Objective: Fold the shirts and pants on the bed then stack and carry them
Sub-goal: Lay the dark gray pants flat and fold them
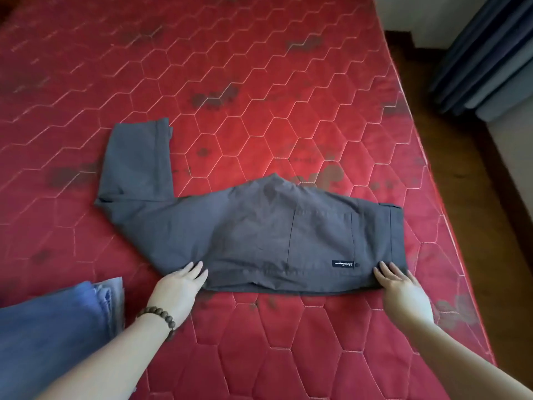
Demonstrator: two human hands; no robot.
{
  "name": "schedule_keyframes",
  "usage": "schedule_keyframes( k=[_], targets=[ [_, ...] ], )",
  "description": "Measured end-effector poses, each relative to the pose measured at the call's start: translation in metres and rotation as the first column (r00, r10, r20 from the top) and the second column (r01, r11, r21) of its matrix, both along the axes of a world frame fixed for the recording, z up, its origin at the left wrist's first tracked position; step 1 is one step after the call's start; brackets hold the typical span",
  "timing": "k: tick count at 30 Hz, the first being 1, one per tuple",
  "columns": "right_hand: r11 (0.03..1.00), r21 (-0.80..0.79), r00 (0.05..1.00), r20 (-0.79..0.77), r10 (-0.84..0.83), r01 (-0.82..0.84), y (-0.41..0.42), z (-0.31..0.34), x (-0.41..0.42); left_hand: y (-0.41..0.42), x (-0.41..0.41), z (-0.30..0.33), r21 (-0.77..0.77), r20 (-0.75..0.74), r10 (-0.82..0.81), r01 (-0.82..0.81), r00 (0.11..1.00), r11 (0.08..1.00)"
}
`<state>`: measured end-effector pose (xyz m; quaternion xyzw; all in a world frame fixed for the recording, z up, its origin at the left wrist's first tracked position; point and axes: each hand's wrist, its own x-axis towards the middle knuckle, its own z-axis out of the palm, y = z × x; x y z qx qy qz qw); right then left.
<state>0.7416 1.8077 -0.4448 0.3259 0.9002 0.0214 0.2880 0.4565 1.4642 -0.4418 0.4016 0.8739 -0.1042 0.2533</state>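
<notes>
Grey pants (259, 226) lie flat on the red quilted mattress (288, 82), waistband to the right, legs bent back at the left. A small black label shows near the near right corner. My left hand (181, 284), with a bead bracelet on the wrist, rests with straight fingers on the pants' near edge at the left. Over at the waistband's near corner, my right hand (401, 287) lies flat on the cloth. A folded blue garment (57, 321) sits at the near left of the bed.
The mattress ends at the right, where a dark wooden floor (467, 168) runs alongside. Dark curtains (490, 53) hang at the far right beside a pale wall.
</notes>
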Motion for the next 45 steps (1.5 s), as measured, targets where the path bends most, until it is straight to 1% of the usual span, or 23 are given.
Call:
schedule_keyframes(
  k=[2, 3, 5, 6, 7, 8, 10, 13, 17, 19, 21, 22, 24, 26, 28, 30, 32, 34, 36, 39, 42, 45],
  targets=[
    [0.998, 0.012, 0.996, -0.065, -0.064, 0.065, -0.013, 0.001, -0.003, 0.002, 0.01, -0.001, 0.113, -0.037, -0.079, 0.082, 0.996, 0.99],
    [0.996, -0.01, 0.99, -0.106, -0.093, 0.092, -0.018, 0.0, -0.004, 0.004, 0.016, -0.006, 0.175, -0.086, -0.117, 0.131, 0.989, 0.976],
    [0.993, -0.095, 0.977, -0.197, -0.084, 0.067, -0.027, 0.001, -0.009, 0.013, 0.026, -0.008, 0.249, -0.066, -0.101, 0.114, 0.993, 0.962],
    [0.99, -0.141, 0.97, -0.236, -0.058, 0.025, -0.029, -0.001, -0.011, 0.02, 0.03, -0.011, 0.296, -0.082, -0.076, 0.098, 0.994, 0.95],
    [0.985, -0.174, 0.969, -0.246, -0.031, -0.013, -0.029, -0.004, -0.014, 0.027, 0.032, -0.015, 0.315, -0.087, -0.085, 0.109, 0.993, 0.943],
    [0.982, -0.185, 0.971, -0.238, -0.007, -0.038, -0.029, -0.007, -0.016, 0.033, 0.033, -0.021, 0.282, -0.078, -0.091, 0.109, 0.993, 0.953],
    [0.986, -0.159, 0.974, -0.224, 0.014, -0.051, -0.029, -0.013, -0.019, 0.038, 0.036, -0.029, 0.264, -0.051, -0.087, 0.098, 0.995, 0.96],
    [0.986, -0.168, 0.952, -0.304, -0.04, -0.012, -0.031, -0.016, -0.016, 0.036, 0.035, -0.035, 0.35, -0.047, -0.065, 0.078, 0.997, 0.933],
    [0.987, -0.16, 0.9, -0.431, -0.062, -0.009, -0.041, -0.017, -0.006, 0.027, 0.041, -0.03, 0.472, -0.142, -0.14, 0.192, 0.98, 0.861],
    [0.988, -0.152, 0.872, -0.48, -0.101, 0.031, -0.045, -0.016, -0.008, 0.031, 0.047, -0.026, 0.531, -0.11, -0.137, 0.174, 0.985, 0.829],
    [0.989, -0.14, 0.805, -0.58, -0.121, 0.047, -0.049, -0.014, -0.023, 0.049, 0.05, -0.021, 0.586, -0.072, -0.12, 0.14, 0.99, 0.799],
    [0.992, -0.124, 0.777, -0.621, -0.105, 0.034, -0.052, -0.015, -0.036, 0.064, 0.05, -0.021, 0.612, -0.074, -0.105, 0.128, 0.992, 0.781],
    [0.995, -0.104, 0.754, -0.654, -0.057, -0.015, -0.059, -0.021, -0.068, 0.103, 0.051, -0.026, 0.643, -0.099, -0.056, 0.107, 0.994, 0.758],
    [0.989, -0.135, 0.767, -0.64, -0.042, -0.058, -0.064, -0.028, -0.106, 0.141, 0.052, -0.032, 0.611, -0.081, -0.012, 0.059, 0.997, 0.789],
    [0.98, -0.167, 0.819, -0.574, -0.01, -0.105, -0.066, -0.04, -0.131, 0.165, 0.055, -0.043, 0.501, -0.048, 0.007, 0.018, 0.999, 0.865],
    [0.981, -0.152, 0.869, -0.494, 0.03, -0.12, -0.062, -0.052, -0.134, 0.168, 0.059, -0.058, 0.393, -0.089, 0.022, 0.014, 0.996, 0.92],
    [0.993, -0.098, 0.888, -0.46, 0.006, -0.058, -0.047, -0.059, -0.121, 0.16, 0.059, -0.066, 0.361, -0.146, 0.022, 0.033, 0.989, 0.932],
    [0.998, -0.04, 0.891, -0.451, -0.059, 0.045, -0.026, -0.062, -0.102, 0.154, 0.057, -0.071, 0.358, -0.169, 0.008, 0.054, 0.986, 0.932],
    [0.994, -0.008, 0.894, -0.435, -0.104, 0.112, -0.007, -0.064, -0.086, 0.151, 0.052, -0.076, 0.347, -0.192, 0.003, 0.065, 0.981, 0.935],
    [0.992, -0.017, 0.908, -0.402, -0.12, 0.124, 0.001, -0.063, -0.079, 0.148, 0.041, -0.074, 0.293, -0.19, 0.015, 0.043, 0.982, 0.955],
    [0.987, -0.021, 0.92, -0.361, -0.154, 0.158, -0.003, -0.061, -0.082, 0.135, 0.02, -0.073, 0.26, -0.198, 0.089, -0.035, 0.976, 0.965],
    [0.971, -0.038, 0.922, -0.308, -0.236, 0.236, -0.01, -0.057, -0.089, 0.105, -0.008, -0.069, 0.248, -0.209, 0.145, -0.091, 0.967, 0.964]
  ],
)
